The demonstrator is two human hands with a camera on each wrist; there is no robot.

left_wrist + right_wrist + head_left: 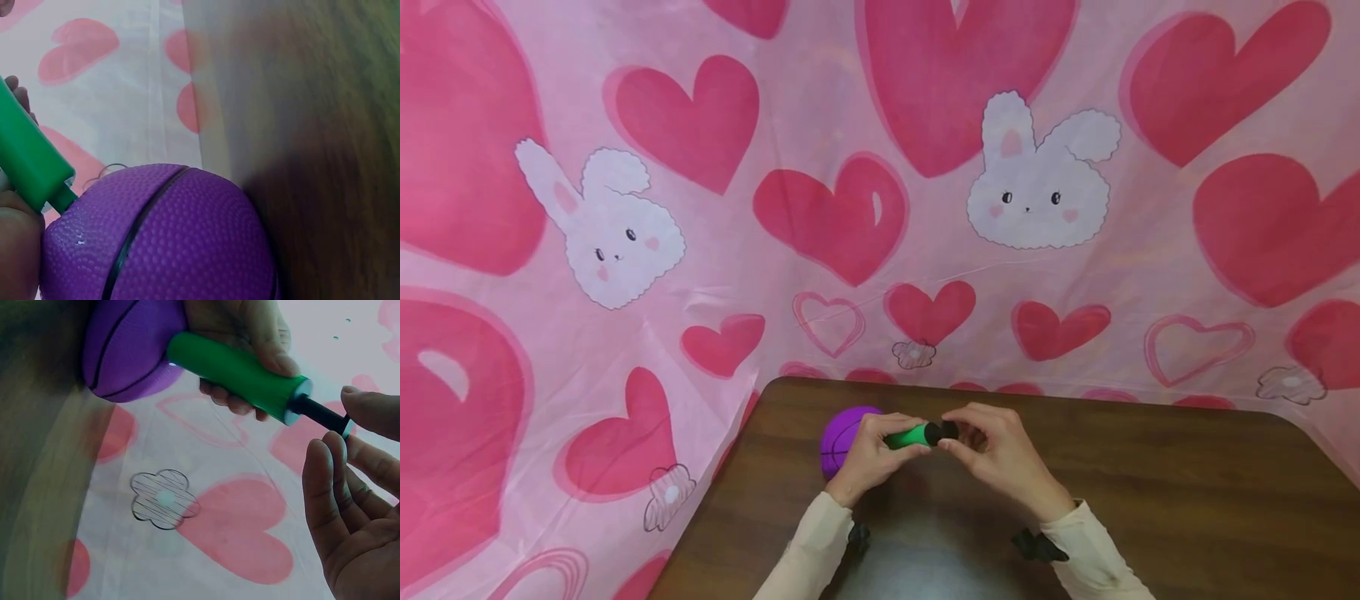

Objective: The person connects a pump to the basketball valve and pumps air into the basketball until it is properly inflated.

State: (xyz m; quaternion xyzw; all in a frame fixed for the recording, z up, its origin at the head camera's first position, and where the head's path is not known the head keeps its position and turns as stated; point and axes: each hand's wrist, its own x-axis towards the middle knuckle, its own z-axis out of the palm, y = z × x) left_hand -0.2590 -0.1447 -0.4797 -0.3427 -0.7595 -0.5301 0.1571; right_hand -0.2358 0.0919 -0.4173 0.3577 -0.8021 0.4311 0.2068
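My left hand (867, 457) grips the green barrel of a small ball pump (912, 437), its thumb laid along the side. A purple ball (837, 442) with black seams and a pebbled skin is right by that hand; in the left wrist view, the pump's narrow green tip (64, 199) meets the ball (181, 244). With thumb and fingers, my right hand (1003, 454) pinches the pump's black handle (345, 427). Part of the black rod (319, 414) shows between barrel and handle in the right wrist view. My left hand partly hides the ball in the head view.
A brown wooden table (1187, 492) lies under both hands, the ball near its far left edge. Behind and to the left hangs a pink cloth (820, 100) printed with hearts and rabbits. Dark straps (1040, 546) are at the wrists.
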